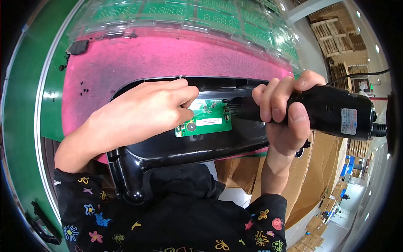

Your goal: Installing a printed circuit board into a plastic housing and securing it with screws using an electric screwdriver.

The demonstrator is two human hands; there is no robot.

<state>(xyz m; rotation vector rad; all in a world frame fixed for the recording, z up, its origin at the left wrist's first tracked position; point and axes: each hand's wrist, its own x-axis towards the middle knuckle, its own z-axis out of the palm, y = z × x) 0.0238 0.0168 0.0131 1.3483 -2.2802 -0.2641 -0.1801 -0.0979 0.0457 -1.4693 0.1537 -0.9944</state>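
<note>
Left hand (145,111) is down on the black housing (176,147), fingertips pinched together at the green board (204,119), pressing it at its nine o'clock edge; whether something tiny sits between those fingertips I cannot tell. Right hand (283,115) comes in from three o'clock, fingers clenched around a black electric screwdriver (319,111), thumb laid along the barrel. The driver's nose points toward nine o'clock and meets the board's top right corner; the bit itself is hidden.

The board sits in a recess at the middle of the housing, which lies across a pink mat (168,59). At twelve o'clock, clear trays (201,17) packed with more green boards. Cardboard boxes (323,155) stack up at four o'clock.

By the look of it, this is the fastening step: board seated, driver on a corner fixing point. The next move calls for keeping the driver square to the board while the left fingertips stop it from shifting.
</note>
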